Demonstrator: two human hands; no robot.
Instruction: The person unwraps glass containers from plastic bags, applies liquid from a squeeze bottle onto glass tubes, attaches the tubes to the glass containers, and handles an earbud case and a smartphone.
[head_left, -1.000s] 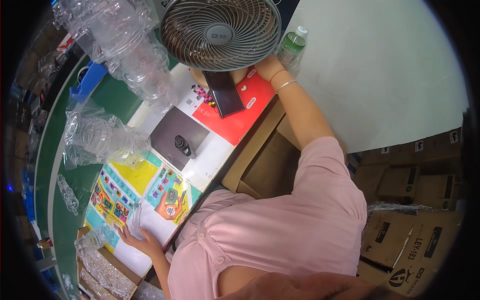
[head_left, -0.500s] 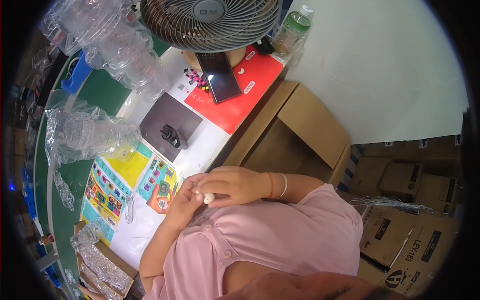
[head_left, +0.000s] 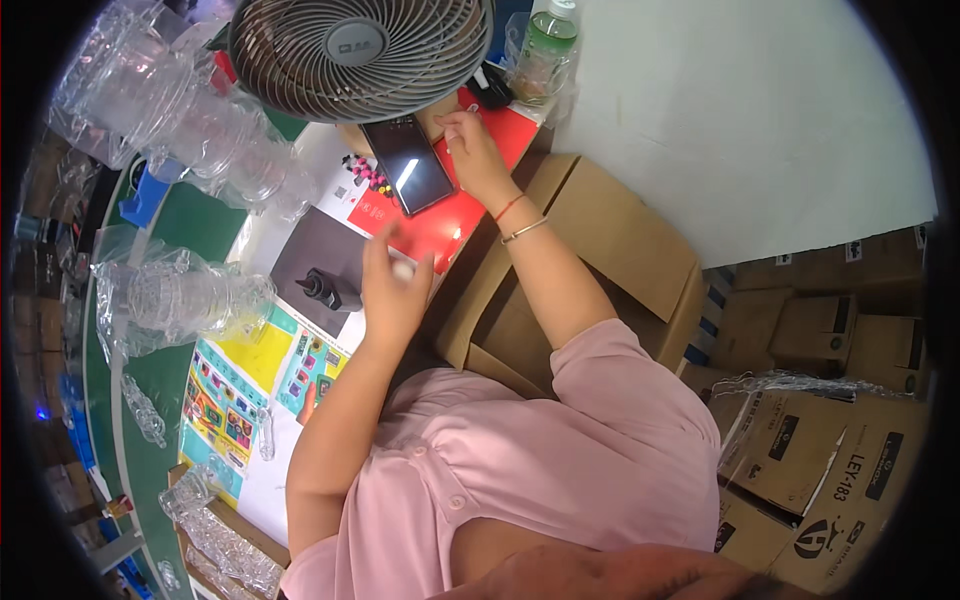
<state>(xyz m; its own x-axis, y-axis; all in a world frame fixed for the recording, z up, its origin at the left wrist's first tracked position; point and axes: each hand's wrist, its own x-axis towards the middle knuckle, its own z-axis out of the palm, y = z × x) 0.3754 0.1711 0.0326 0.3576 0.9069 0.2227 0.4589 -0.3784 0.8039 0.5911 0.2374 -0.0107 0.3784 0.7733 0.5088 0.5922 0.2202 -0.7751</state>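
Note:
In my left hand point(head_left: 392, 300), a small white rounded piece point(head_left: 403, 270) sits between the thumb and the bent fingers; it is blurred. This hand is above the table's front edge, right of a black pointed device point(head_left: 328, 290). My right hand point(head_left: 472, 150) reaches forward to the red sheet point(head_left: 515, 140), beside the dark phone point(head_left: 410, 165) and below the fan. Its thumb and fingers look slightly apart, and nothing shows between them. The hand covers the spot right of the phone.
A grey fan point(head_left: 360, 60) stands at the back, with a green-labelled bottle point(head_left: 548, 50) right of it. Clear plastic packaging point(head_left: 190, 295) lies at left. A pink-and-black beaded string point(head_left: 365, 175) touches the phone's side. An open carton point(head_left: 625, 240) is below the table edge.
My hands have come apart from in front of my chest. The right one moved forward to beside the phone. The left one rose a little, with the white piece in it.

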